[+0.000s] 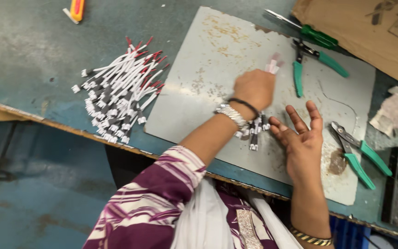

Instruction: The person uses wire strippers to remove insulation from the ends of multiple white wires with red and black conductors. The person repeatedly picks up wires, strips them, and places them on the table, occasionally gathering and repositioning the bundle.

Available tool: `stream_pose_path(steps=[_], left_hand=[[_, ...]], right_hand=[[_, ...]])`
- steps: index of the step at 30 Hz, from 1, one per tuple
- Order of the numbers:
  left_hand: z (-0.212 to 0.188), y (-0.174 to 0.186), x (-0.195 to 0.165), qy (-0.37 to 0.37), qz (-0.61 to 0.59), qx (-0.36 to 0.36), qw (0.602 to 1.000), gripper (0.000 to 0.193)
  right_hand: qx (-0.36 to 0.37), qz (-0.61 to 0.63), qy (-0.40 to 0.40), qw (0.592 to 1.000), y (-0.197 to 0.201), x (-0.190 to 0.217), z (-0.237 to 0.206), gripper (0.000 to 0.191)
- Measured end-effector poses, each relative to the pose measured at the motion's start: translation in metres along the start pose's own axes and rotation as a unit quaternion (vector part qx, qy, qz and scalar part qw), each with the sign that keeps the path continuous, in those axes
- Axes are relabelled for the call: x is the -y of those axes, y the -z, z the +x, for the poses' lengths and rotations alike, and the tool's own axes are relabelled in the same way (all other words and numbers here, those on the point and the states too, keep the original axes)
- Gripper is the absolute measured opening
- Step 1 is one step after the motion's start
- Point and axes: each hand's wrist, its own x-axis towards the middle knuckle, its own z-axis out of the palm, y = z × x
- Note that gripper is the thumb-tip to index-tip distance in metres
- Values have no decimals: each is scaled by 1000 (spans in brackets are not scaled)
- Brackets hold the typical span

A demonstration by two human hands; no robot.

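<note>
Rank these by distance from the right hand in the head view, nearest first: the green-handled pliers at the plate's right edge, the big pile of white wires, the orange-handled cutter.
From the right hand:
1. Green-handled pliers, just to its right on the metal plate.
2. Pile of white wires, far left, off the plate.
3. Orange-handled cutter, top left corner of the bench.

A small bundle of short white wires (254, 131) with black-and-white connector ends lies fanned on the grey metal plate (217, 55), partly hidden.
</note>
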Motion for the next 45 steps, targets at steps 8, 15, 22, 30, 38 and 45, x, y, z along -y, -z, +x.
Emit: stream_pose_path(steps=[8,15,22,30,38,45], left_hand=[[-28,23,17,30,-67,14,997,22],[-35,22,35,131,-604,30,785,20],[-48,2,22,180,-783,71,592,17],[-94,24,-26,179,-893,226,347,23],[-115,32,-26,77,-848,227,473,44],[-139,20,-6,84,-808,227,537,32]], right_hand=[[-19,-80,115,990,-18,-18,-37,63],[5,-186,240,953,-51,-23,-47,63],[-59,-346,455,818,-52,-20,-50,55],[-107,-473,525,700,-35,-27,-59,12],[-132,-306,631,700,-28,-20,-38,27],[-101,-242,435,861,15,-52,-67,24]])
